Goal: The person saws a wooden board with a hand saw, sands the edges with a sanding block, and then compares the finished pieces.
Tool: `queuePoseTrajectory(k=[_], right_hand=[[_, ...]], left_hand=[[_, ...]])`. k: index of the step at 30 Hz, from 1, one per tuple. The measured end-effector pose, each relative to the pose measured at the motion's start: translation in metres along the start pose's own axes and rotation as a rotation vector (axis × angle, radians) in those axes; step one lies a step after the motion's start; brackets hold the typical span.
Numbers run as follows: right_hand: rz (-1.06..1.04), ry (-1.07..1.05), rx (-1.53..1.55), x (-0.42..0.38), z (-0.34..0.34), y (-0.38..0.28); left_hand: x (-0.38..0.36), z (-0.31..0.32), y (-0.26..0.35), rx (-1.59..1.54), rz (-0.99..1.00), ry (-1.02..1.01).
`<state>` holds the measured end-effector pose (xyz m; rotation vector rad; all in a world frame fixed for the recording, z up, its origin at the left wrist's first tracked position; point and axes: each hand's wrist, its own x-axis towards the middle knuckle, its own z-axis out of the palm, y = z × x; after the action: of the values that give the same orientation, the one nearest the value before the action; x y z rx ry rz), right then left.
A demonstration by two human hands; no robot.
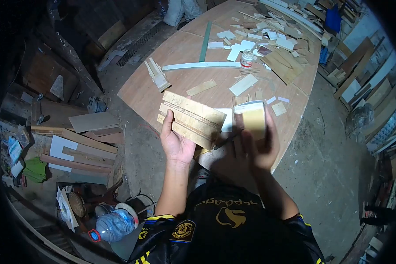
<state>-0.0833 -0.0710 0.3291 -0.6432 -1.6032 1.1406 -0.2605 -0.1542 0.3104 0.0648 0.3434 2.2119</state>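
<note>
My left hand (180, 144) is closed around a light wooden piece (193, 118) with long parallel grooves across its face, thumb along its left end. It is raised above the near edge of the table. To its right, my right hand (268, 145) grips a tan block (253, 119) with a whitish top edge, partly in shadow. A thin dark stick-like thing (226, 139) slants between the right fingers and the grooved wooden piece; I cannot tell what it is. The two held pieces are side by side, a small gap between them.
The wooden table (163, 88) bears a glass jar (247, 59) with a red label, a pale strip (198, 66), a green strip (205, 42), a square board (282, 66) and many scraps. A large plastic bottle (114, 225) lies at lower left. Boards (356, 66) lean at right.
</note>
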Motion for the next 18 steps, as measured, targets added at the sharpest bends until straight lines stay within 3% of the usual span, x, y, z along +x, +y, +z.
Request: queuePoseTrajectory(k=[2, 4, 5, 6, 8, 10, 12, 13, 15, 16, 17, 18], right_hand=[[0.055, 0.051, 0.196, -0.021, 0.010, 0.008], [-0.299, -0.211, -0.145, -0.034, 0.002, 0.040], [-0.584, -0.257, -0.367, -0.008, 0.004, -0.018], [-0.674, -0.089, -0.185, -0.013, 0.017, -0.006], [-0.821, -0.120, -0.197, -0.006, 0.015, -0.005], [-0.801, -0.172, -0.445, 0.005, 0.007, -0.005], [-0.664, -0.029, -0.378, 0.022, 0.015, -0.004], [-0.646, 0.019, -0.354, 0.021, 0.019, -0.005], [-0.636, 0.066, -0.321, 0.014, 0.020, -0.009], [-0.590, -0.373, -0.390, -0.001, 0.012, -0.015], [-0.524, -0.812, -0.451, -0.010, 0.009, -0.018], [-0.921, -0.320, -0.191, -0.014, 0.022, -0.023]], left_hand=[[-0.004, 0.008, -0.006, 0.031, 0.024, 0.070], [-0.008, 0.014, -0.009, 0.074, -0.015, 0.072], [-0.009, 0.017, -0.008, 0.121, -0.049, 0.077], [-0.011, 0.021, -0.006, 0.121, -0.048, 0.073], [-0.016, 0.026, -0.001, 0.091, -0.154, 0.105], [-0.016, 0.018, 0.004, 0.081, -0.148, 0.148], [-0.018, 0.014, 0.007, 0.019, -0.205, 0.052], [-0.020, 0.017, 0.007, 0.090, -0.177, 0.152], [-0.022, 0.013, 0.005, 0.098, -0.171, 0.159], [-0.023, 0.007, 0.005, 0.103, -0.169, 0.175], [-0.021, 0.001, 0.011, 0.054, -0.272, 0.070], [-0.023, -0.003, 0.013, 0.055, -0.269, 0.071]])
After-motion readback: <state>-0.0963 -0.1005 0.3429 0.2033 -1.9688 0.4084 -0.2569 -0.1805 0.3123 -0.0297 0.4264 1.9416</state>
